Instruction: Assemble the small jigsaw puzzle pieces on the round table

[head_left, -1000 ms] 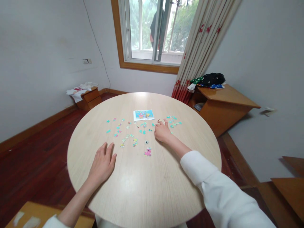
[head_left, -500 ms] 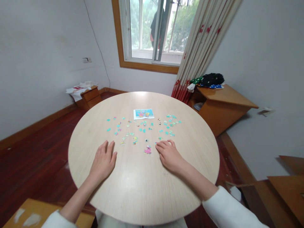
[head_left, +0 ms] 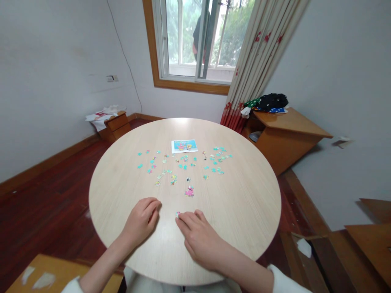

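My right hand reaches over the near middle of the round table. Its fingers are closed together, with the tips on a small pink and teal jigsaw puzzle piece. To the left, my left hand rests on the table with curled fingers, and nothing shows in them. Beyond both hands lies a pink cluster of joined puzzle pieces, with a dark and white piece just above it. A picture card of two cartoon figures lies farther back.
Loose teal pieces are scattered at the right, and more pieces at the left. A wooden cabinet with cloths on top stands beyond the right edge. A small cabinet is behind left. A person shows outside the window.
My right hand has drawn a puzzle piece toward me and to the left. My left hand has shifted right and nearer, and its spread fingers have curled in.
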Demonstrator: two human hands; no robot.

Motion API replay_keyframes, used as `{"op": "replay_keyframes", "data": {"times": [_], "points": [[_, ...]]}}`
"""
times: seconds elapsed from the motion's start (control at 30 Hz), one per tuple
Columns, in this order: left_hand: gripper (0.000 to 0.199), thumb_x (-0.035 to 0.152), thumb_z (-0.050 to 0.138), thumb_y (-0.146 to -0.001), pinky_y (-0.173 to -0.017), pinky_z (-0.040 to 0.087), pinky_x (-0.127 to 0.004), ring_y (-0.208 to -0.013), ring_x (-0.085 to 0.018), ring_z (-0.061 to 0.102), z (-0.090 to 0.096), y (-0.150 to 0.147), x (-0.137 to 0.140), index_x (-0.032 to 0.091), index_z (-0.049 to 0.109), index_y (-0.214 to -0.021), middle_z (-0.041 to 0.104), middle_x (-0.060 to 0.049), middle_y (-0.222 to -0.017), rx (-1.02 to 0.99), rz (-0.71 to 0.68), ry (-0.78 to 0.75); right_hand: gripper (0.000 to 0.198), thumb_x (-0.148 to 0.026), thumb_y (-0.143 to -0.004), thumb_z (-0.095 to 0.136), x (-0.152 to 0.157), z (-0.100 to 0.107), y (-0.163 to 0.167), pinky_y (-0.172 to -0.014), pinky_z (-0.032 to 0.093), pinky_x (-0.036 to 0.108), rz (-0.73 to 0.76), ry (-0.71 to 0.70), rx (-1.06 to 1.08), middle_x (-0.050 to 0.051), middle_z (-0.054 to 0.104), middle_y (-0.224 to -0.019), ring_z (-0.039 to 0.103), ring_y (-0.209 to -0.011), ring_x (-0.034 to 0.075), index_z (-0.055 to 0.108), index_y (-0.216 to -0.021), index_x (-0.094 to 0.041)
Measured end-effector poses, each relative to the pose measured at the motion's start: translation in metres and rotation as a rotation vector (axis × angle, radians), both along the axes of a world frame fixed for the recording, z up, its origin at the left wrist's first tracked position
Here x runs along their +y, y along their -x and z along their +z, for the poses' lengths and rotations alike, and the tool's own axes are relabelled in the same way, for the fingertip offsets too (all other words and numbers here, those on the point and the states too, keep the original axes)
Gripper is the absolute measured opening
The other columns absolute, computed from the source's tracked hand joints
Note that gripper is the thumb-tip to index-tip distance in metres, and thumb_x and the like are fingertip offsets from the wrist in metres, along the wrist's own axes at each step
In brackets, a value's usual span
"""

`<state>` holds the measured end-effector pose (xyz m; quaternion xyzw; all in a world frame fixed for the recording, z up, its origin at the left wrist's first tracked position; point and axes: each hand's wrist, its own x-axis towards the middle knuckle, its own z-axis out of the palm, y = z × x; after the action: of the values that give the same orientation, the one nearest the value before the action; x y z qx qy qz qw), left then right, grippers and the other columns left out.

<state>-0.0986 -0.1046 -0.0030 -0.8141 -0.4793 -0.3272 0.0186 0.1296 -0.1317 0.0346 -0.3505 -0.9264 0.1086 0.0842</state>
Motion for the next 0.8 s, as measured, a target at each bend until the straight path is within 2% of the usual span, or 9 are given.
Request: {"op": "replay_keyframes", "data": {"times": [0.1, 0.2, 0.4, 0.57, 0.8], "points": [[0.021, 0.013, 0.042, -0.083, -0.075, 0.05, -0.032, -0.082, -0.018, 0.06, 0.0, -0.003, -0.001, 0.016, 0.061, -0.091, 0.065, -0.008, -0.089, -0.037, 0.028, 0.003, 0.039, -0.014, -0.085, 0.042, 0.02, 0.002, 0.023, -0.095, 0.032, 0.043, 0.068, 0.026, 0.026, 0.015, 0.053, -0.125, 0.047, -0.111, 0.025, 0.048, -0.124, -0.011], [0.022, 0.014, 0.041, -0.084, -0.074, 0.05, -0.031, -0.081, -0.017, 0.06, 0.001, -0.003, 0.0, 0.016, 0.061, -0.092, 0.064, -0.008, -0.088, -0.062, 0.061, 0.031, 0.041, -0.01, -0.085, 0.039, 0.042, 0.004, 0.031, -0.096, 0.029, 0.043, 0.036, 0.055, 0.083, 0.013, 0.055, -0.122, 0.047, -0.111, 0.022, 0.048, -0.125, -0.013], [0.024, 0.016, 0.043, -0.084, -0.075, 0.049, -0.033, -0.083, -0.018, 0.059, 0.0, -0.005, 0.0, 0.016, 0.063, -0.097, 0.065, -0.009, -0.092, -0.024, 0.032, 0.021, 0.046, -0.006, -0.083, 0.036, 0.069, -0.004, 0.008, -0.095, 0.03, 0.041, -0.145, 0.047, 0.209, 0.013, 0.053, -0.125, 0.043, -0.115, 0.021, 0.047, -0.127, -0.013], [0.029, 0.016, 0.043, -0.085, -0.083, 0.045, -0.039, -0.093, -0.021, 0.057, 0.001, -0.013, -0.008, 0.017, 0.06, -0.107, 0.064, -0.01, -0.103, 0.099, -0.012, 0.046, 0.042, -0.005, -0.083, 0.037, 0.073, -0.022, -0.016, -0.091, 0.034, 0.041, -0.244, 0.007, 0.275, 0.013, 0.058, -0.114, 0.048, -0.108, 0.021, 0.054, -0.119, -0.014], [0.027, 0.032, 0.052, -0.083, -0.078, 0.045, -0.04, -0.088, -0.024, 0.056, 0.009, -0.03, 0.005, 0.014, 0.059, -0.103, 0.063, -0.011, -0.098, 0.13, 0.189, 0.22, 0.034, -0.013, -0.087, 0.038, 0.076, -0.036, -0.023, -0.087, 0.037, 0.04, -0.353, -0.075, 0.395, 0.013, 0.059, -0.107, 0.051, -0.101, 0.022, 0.059, -0.114, -0.016]]}}
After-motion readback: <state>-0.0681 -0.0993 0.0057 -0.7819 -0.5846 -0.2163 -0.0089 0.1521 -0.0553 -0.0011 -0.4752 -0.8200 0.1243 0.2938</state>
